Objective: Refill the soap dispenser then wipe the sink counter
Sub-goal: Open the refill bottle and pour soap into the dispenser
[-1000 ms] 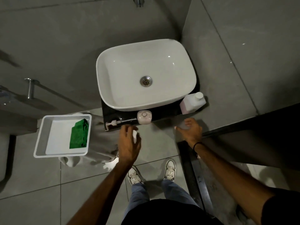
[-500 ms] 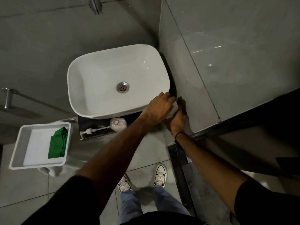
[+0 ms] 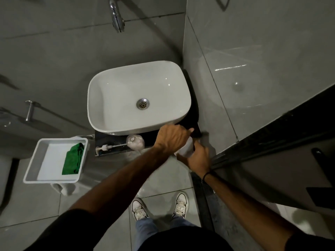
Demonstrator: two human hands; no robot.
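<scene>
The pale refill bottle (image 3: 187,150) is lifted off the black sink counter (image 3: 193,113) at its front right corner. My right hand (image 3: 198,158) grips the bottle's body from below. My left hand (image 3: 172,136) is closed over the bottle's top, which hides the cap. The clear soap dispenser (image 3: 136,141) stands open on the counter's front edge just left of my hands. Its pump head (image 3: 105,148) with its tube lies on the counter beside it. A green cloth (image 3: 73,158) lies in a white tray (image 3: 32,166) to the left.
The white basin (image 3: 116,98) fills most of the counter, with a chrome tap (image 3: 117,16) above it. A tiled wall rises close on the right, and a dark ledge (image 3: 272,134) runs along it. A towel bar (image 3: 30,110) sticks out at far left.
Both hands went from the counter's front edge to the refill bottle and have lifted it off the right corner, towards me. The camera view has shifted.
</scene>
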